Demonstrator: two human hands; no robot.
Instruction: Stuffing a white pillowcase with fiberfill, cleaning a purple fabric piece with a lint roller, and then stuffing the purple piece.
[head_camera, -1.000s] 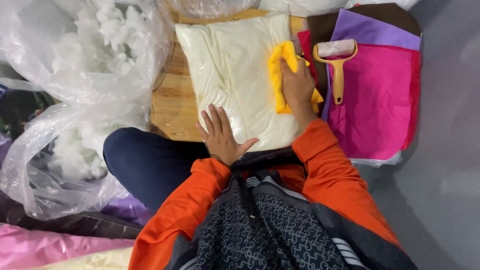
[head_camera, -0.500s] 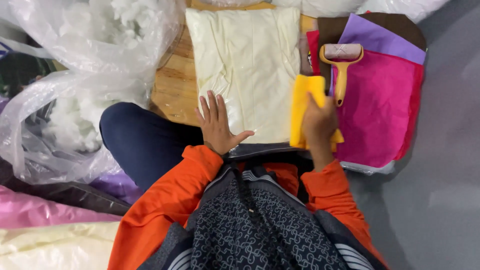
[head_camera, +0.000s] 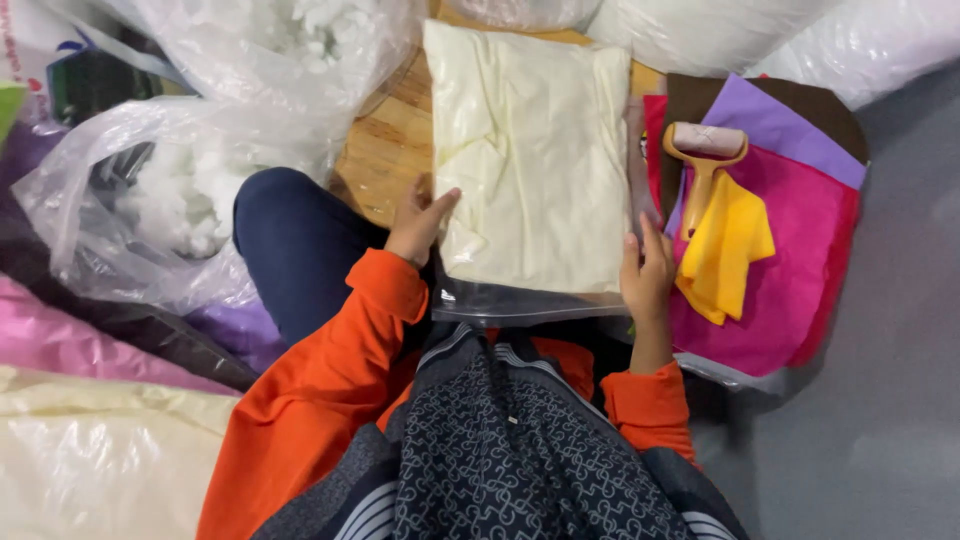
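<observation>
Head view, looking straight down: the left hand (head_camera: 418, 226) grips the left edge of the cream fabric pack sealed in a clear plastic bag (head_camera: 535, 160), fingers on top of the edge, thumb hidden beneath it. The right hand (head_camera: 647, 272) is closed on the pack's lower right corner, fingers curled over the plastic rim. The pack lies flat between the two hands, its far part on the round wooden board (head_camera: 390, 150), its near clear flap just over the person's lap.

Just right of the right hand, the crumpled yellow cloth (head_camera: 728, 250) lies loose, touched by neither hand, on the stack of felt sheets in pink, purple and brown (head_camera: 810, 260). The yellow-handled lint roller with a pale roll (head_camera: 705, 155) rests on the same stack, its handle end meeting the cloth's top edge.

Left of the board, clear plastic bags of white fluffy stuffing (head_camera: 190, 190) crowd against the person's dark blue trouser knee (head_camera: 290, 240). Both orange sleeves (head_camera: 330, 380) show below the hands. At bottom left, pink and cream wrapped packs (head_camera: 90, 440) lie on the floor.
</observation>
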